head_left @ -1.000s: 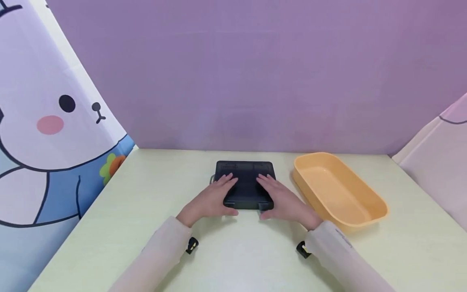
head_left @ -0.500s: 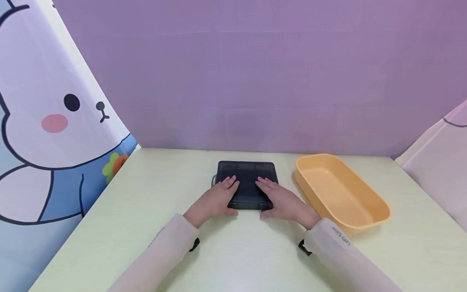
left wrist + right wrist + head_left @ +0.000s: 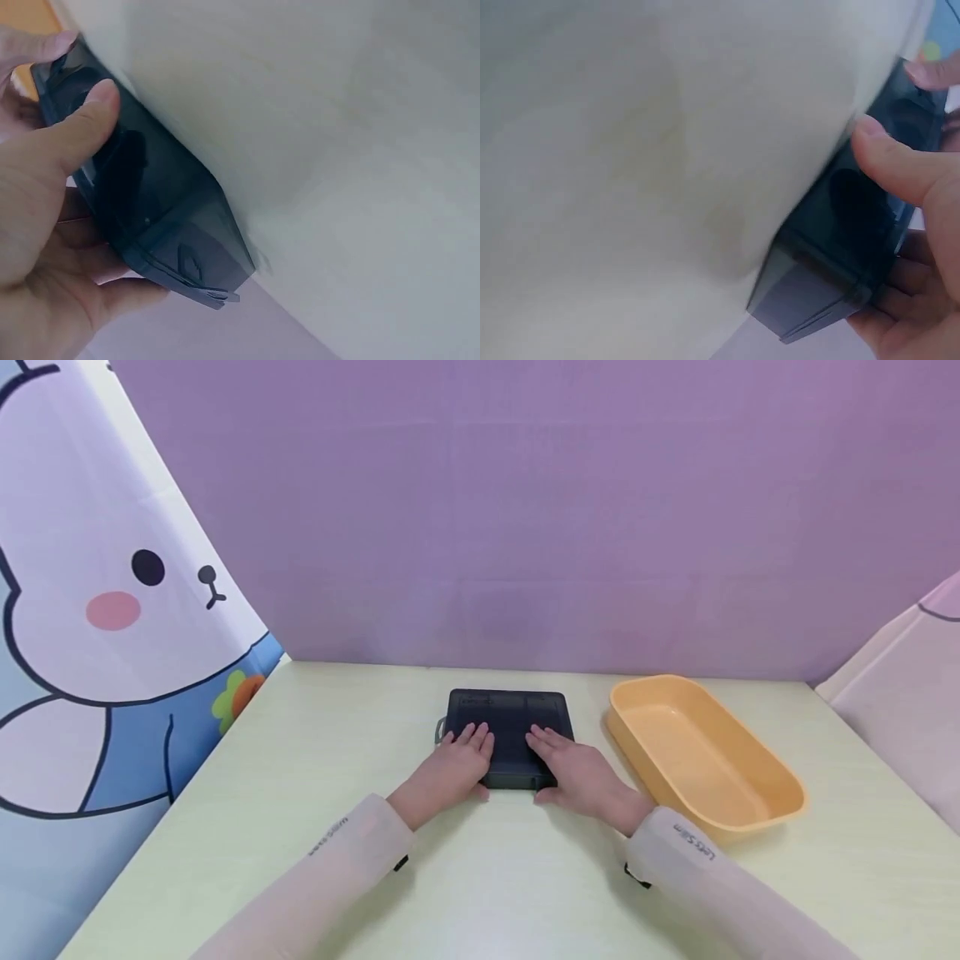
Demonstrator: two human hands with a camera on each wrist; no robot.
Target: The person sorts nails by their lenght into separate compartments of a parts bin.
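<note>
A dark, see-through plastic case [image 3: 512,752] lies closed and flat on the table, with a small loop [image 3: 439,732] at its left side. My left hand [image 3: 450,774] grips its near left part, fingers laid over the lid and thumb on the front side. My right hand [image 3: 587,777] holds the near right part the same way. In the left wrist view, the left thumb [image 3: 97,116] presses the front of the case [image 3: 161,195]. The right wrist view has the right thumb [image 3: 889,154] on that same side of the case [image 3: 840,217]. Both palms hide parts of the lid.
An orange-yellow plastic basin [image 3: 701,760] stands slantwise to the right of the case, close to my right forearm. The pale table [image 3: 360,710] ends at a purple backdrop [image 3: 525,527]. A cartoon-printed cloth [image 3: 75,677] hangs at the left.
The fingers of my left hand have drawn together and shifted slightly right. Front tabs of the case that showed beside the thumbs are now mostly covered. The case stays in place.
</note>
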